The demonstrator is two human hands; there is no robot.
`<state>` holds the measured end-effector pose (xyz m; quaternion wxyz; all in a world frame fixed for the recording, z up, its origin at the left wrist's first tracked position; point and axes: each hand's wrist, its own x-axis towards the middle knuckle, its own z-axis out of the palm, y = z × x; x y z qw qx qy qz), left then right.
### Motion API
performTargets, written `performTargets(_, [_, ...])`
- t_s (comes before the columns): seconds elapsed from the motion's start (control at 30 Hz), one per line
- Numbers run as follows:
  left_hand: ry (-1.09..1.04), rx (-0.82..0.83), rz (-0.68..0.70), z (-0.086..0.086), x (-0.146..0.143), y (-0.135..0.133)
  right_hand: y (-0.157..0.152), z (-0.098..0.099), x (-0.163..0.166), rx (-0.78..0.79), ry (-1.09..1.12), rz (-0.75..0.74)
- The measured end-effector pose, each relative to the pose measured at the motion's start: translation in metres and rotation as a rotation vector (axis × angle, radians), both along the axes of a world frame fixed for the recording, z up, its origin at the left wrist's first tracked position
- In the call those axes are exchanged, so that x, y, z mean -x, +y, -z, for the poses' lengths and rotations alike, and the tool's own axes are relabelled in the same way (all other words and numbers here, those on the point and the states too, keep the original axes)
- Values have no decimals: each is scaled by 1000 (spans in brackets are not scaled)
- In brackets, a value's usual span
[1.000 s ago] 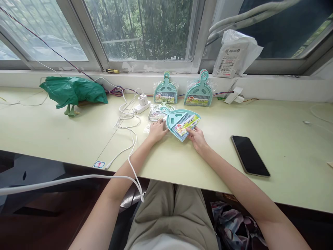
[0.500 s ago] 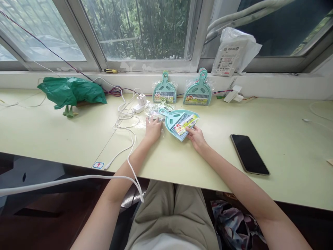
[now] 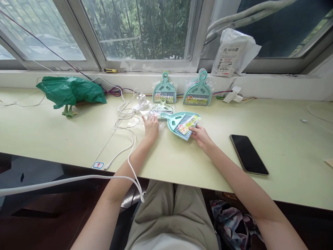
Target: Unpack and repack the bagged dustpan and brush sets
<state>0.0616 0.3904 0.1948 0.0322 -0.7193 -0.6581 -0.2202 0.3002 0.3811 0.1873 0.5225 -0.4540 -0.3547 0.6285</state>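
A turquoise dustpan set [image 3: 183, 124] with a blue-bristled brush and a yellow printed label is tilted, its handle pointing left. My right hand [image 3: 201, 136] grips its wide lower edge, thumb on the label. Left of it, my left hand [image 3: 151, 126] rests palm down on crumpled clear plastic film [image 3: 135, 121], thumb apart from the other fingers. Just beyond this hand lies a pale green dustpan set [image 3: 164, 107], partly covered by film and the turquoise handle.
Two upright stacks of wrapped dustpan sets, one left [image 3: 164, 88] and one right [image 3: 199, 90], lean against the window wall. White cables [image 3: 127, 111] tangle at the left beside a green plastic bag [image 3: 73, 91]. A phone [image 3: 249, 154] lies at the right.
My right hand has shifted slightly right with the turquoise dustpan set. My left hand has moved a little left, its thumb now apart, and the film by it has shifted.
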Motion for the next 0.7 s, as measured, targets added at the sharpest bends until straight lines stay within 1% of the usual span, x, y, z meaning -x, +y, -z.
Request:
performTargets(0.13, [127, 36, -80, -3, 0, 0, 0, -2, -2, -8, -32, -27])
performTargets(0.23, [153, 12, -90, -3, 0, 0, -2, -4, 1, -16, -51, -58])
performTargets(0.33, [129, -22, -31, 0, -1, 2, -5, -7, 5, -21, -61, -88])
performTargets(0.5, [62, -100, 117, 7, -2, 6, -7, -7, 7, -45, -75, -110])
performTargets(0.6, [10, -132, 173, 10, -3, 7, -8, -7, 7, -71, -84, -71])
performTargets(0.7, [-75, -121, 180, 13, -4, 9, -10, -8, 8, -118, -113, 13])
